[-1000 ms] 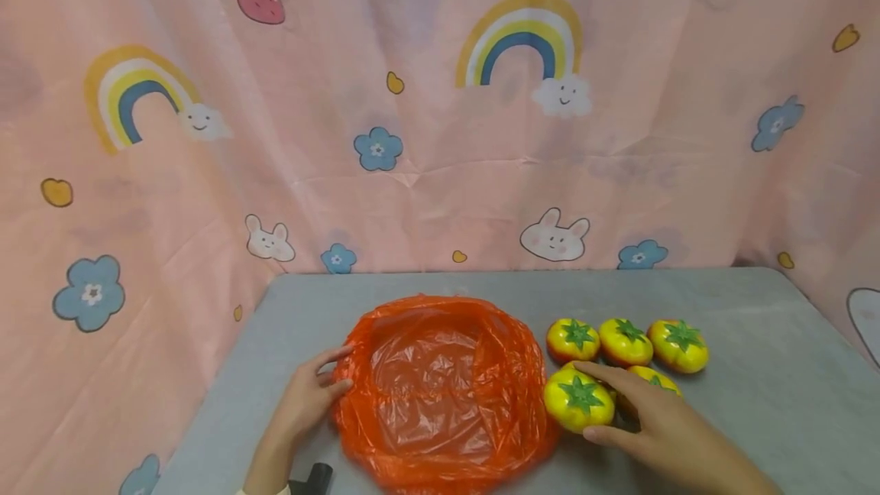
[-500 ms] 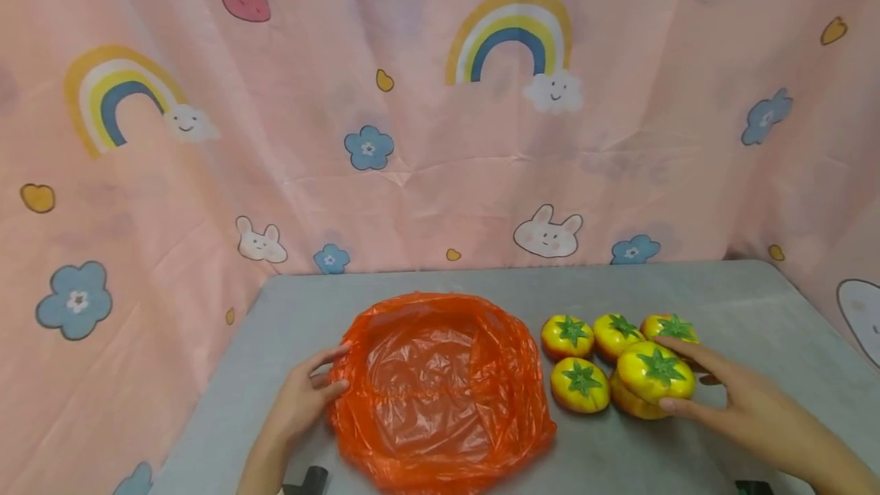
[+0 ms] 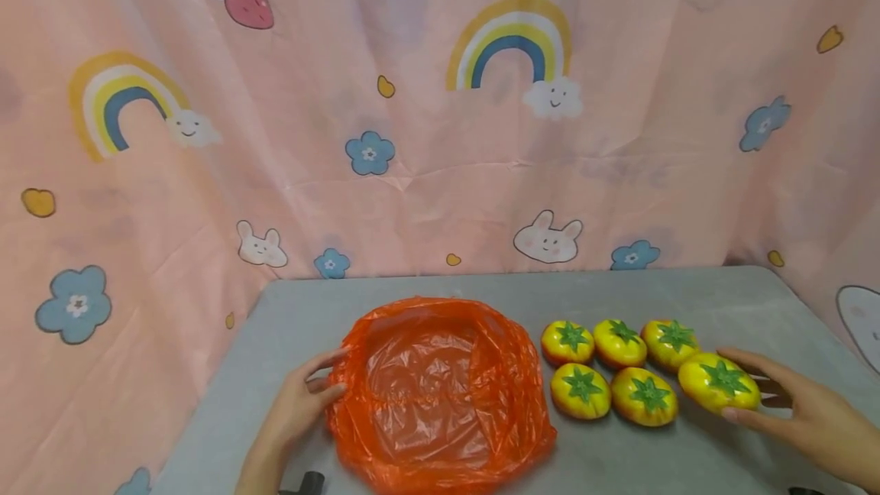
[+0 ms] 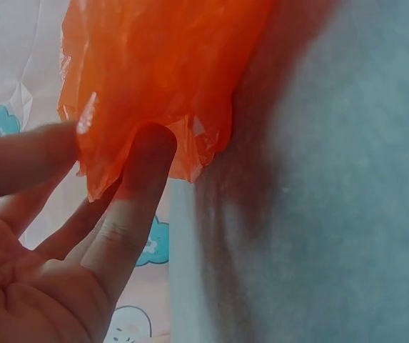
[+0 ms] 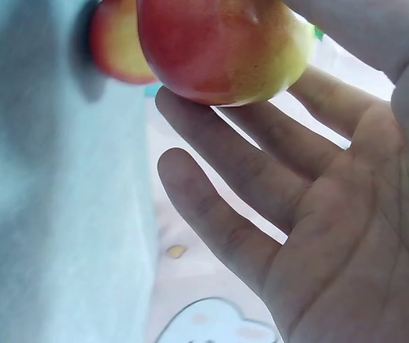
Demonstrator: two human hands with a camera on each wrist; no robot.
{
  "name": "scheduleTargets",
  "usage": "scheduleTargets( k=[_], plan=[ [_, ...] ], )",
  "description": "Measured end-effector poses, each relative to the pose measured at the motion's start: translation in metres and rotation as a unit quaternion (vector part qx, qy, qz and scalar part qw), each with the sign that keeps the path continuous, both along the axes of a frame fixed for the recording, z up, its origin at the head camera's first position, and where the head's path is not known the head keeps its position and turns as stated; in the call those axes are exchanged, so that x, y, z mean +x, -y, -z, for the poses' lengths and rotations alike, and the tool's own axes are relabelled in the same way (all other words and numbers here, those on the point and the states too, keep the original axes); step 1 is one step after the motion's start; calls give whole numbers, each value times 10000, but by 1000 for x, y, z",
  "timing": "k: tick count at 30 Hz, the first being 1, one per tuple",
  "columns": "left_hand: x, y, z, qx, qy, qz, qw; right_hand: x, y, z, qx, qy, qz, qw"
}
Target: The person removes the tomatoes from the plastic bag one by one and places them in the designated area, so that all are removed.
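Note:
An orange plastic bag (image 3: 509, 380) lies spread with its mouth facing up in the middle of the table. My left hand (image 3: 299, 403) holds the bag's left rim; in the left wrist view the orange film (image 4: 161, 64) runs between thumb and fingers. At the right, my right hand (image 3: 804, 411) grips a yellow-red tomato (image 3: 708, 392) with a green star-shaped top, between thumb and fingertips. Its red underside (image 5: 211, 57) shows in the right wrist view. The nearest tomato on the table (image 3: 642, 399) is just left of the held one.
Several more tomatoes stand in two rows beside the bag, including a front left one (image 3: 580, 396) and a back right one (image 3: 667, 342). The grey table (image 3: 756, 304) ends at a pink patterned curtain (image 3: 440, 205). A black object (image 3: 311, 483) shows by the left wrist.
My right hand has carried its tomato rightward, from beside the bag, over the front row, to the row's right end. My left hand has stayed at the bag's rim.

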State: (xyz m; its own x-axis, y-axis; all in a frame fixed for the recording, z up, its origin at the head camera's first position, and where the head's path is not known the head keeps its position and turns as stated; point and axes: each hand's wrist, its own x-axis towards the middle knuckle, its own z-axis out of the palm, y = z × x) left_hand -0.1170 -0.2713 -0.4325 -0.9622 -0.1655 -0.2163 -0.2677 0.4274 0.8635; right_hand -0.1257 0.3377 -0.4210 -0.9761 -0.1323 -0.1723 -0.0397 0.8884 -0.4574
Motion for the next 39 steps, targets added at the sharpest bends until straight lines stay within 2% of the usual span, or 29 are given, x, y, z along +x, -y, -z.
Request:
scheduleTargets(
  k=[6, 16, 25, 29, 34, 39],
  plan=[
    [0, 3, -2, -188, -50, 69, 9998, -6, -4, 11, -198, 627, 100, 9978],
    [4, 4, -2, -220, -61, 53, 9997, -10, -3, 25, -513, 1170, 135, 9917],
    [5, 5, 0, -111, -90, 41, 9999, -12, -1, 27, -549, 1180, 163, 9914],
    [4, 5, 1, -196, -55, 24, 9998, -11, -1, 31, -515, 1096, 118, 9926],
    [4, 4, 0, -214, -59, 35, 9997, -9, -1, 32, -461, 993, 102, 9939],
    [4, 5, -2, -142, -65, 75, 9998, -8, -1, 31, -477, 1069, 107, 9931]
  ],
)
